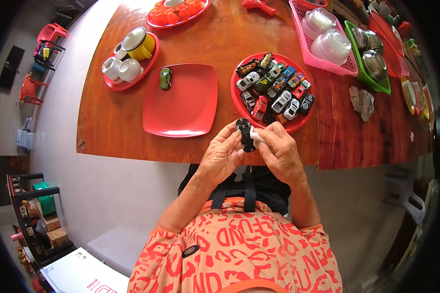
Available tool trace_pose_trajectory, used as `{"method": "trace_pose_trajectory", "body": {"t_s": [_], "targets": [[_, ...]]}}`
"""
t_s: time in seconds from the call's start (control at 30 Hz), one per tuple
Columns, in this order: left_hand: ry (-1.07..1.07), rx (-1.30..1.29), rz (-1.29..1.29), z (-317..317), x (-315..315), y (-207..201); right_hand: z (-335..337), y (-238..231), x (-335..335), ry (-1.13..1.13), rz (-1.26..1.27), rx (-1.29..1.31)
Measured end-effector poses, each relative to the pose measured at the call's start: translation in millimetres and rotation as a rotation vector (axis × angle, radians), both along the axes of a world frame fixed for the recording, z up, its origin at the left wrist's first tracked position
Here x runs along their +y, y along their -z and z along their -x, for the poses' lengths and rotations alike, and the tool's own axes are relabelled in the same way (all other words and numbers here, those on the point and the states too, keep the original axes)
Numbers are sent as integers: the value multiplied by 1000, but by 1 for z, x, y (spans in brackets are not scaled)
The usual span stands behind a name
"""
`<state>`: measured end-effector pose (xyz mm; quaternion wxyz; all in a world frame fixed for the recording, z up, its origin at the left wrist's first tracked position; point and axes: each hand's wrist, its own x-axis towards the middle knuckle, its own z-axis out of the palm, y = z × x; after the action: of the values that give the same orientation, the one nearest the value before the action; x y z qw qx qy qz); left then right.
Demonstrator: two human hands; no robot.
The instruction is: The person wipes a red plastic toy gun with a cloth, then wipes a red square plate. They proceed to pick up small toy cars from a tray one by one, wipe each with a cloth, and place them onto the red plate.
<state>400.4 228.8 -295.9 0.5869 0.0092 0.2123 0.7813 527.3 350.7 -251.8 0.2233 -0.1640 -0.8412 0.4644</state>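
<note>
From my remote seat, much stays hidden: the black toy car (246, 135) shows only its underside and wheels, its lower end buried between the fingers, and the small white cloth (255, 135) is mostly covered by the right hand (280, 154). The left hand (221, 156) clasps the car from its side, fingers curled narrow around it; the right hand pinches the cloth against the car's flank. Both hover at the wooden table (107, 122) edge. Just beyond the knuckles sits a round red plate (236, 100) heaped with toy cars; beyond the left hand, a square red plate (186, 107) carries one green car (165, 78).
</note>
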Motion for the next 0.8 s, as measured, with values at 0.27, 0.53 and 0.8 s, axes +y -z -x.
{"method": "trace_pose_trajectory", "body": {"t_s": [0.27, 0.53, 0.8], "targets": [[-99, -14, 79, 1, 0, 8, 1, -5, -8, 29, -77, 77], [-187, 73, 246, 2, -3, 3, -14, -1, -12, -29, -123, 22], [-214, 54, 300, -12, 4, -22, 10, 1, -20, 57, -190, 126]]}}
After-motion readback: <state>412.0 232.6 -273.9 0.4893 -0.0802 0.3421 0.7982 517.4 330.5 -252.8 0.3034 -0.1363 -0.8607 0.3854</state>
